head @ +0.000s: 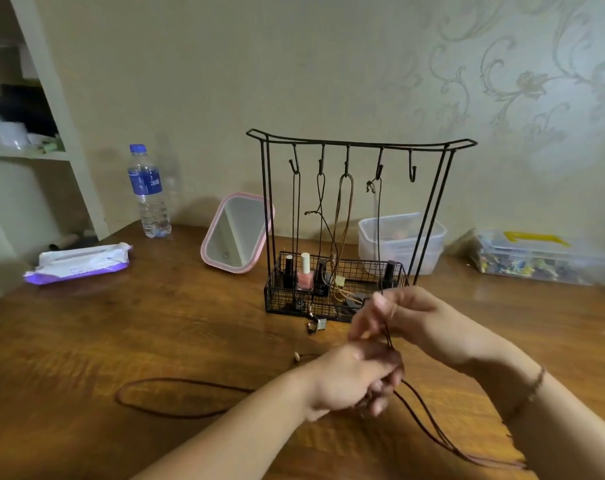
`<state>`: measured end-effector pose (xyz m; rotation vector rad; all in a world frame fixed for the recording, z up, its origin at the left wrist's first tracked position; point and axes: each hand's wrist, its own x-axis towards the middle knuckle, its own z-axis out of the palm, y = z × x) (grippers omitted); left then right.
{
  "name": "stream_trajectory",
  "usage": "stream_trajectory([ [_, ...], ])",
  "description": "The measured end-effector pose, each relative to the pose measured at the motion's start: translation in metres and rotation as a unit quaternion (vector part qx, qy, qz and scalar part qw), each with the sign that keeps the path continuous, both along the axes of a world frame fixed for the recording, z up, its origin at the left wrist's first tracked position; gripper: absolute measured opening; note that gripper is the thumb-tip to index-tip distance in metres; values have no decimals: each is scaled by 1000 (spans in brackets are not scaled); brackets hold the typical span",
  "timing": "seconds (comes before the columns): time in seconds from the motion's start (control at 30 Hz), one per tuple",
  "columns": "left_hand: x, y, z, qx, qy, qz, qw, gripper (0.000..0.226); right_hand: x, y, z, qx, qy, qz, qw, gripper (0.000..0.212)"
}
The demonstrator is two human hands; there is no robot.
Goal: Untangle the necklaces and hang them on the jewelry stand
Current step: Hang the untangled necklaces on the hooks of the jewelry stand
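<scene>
Brown cord: a dark necklace cord runs from both hands toward the lower right, its end blurred near the frame edge.
Hidden: the left hand's curled fingers cover the knot; the pendant cannot be made out.
Grip: left hand grips the cord; right hand pinches it just above.
Stand: black wire jewelry stand behind the hands, four hooks carrying necklaces, the rightmost bare.
Table: another dark cord loop lies left of the hands.
</scene>
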<state>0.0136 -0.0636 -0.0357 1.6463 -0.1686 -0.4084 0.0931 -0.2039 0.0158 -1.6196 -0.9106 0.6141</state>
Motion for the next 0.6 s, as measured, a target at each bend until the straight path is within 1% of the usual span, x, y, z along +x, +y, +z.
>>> stream_trajectory([
  [0.03,5,3,3,0,-8,22,1000,30,1,1,3,30,4,-16,999,44],
  [0.07,11,7,7,8,-17,40,999,28,6,3,7,68,20,-60,996,42],
  [0.13,22,12,16,21,-22,69,997,20,25,11,18,146,80,-150,975,41],
  [0.2,31,14,20,32,-23,102,994,11,47,25,33,191,108,-191,957,40],
  [0.23,35,15,22,44,-27,124,991,12,56,33,40,198,96,-205,954,40],
  [0.33,39,16,23,47,-27,161,985,28,75,56,51,204,29,-221,953,39],
  [0.4,36,19,21,70,-24,147,986,33,81,67,51,210,9,-221,952,40],
  [0.5,30,29,18,138,-30,118,983,33,87,70,37,206,-17,-236,950,40],
  [0.6,26,43,19,170,-55,129,975,35,90,66,18,170,-12,-258,951,42],
])
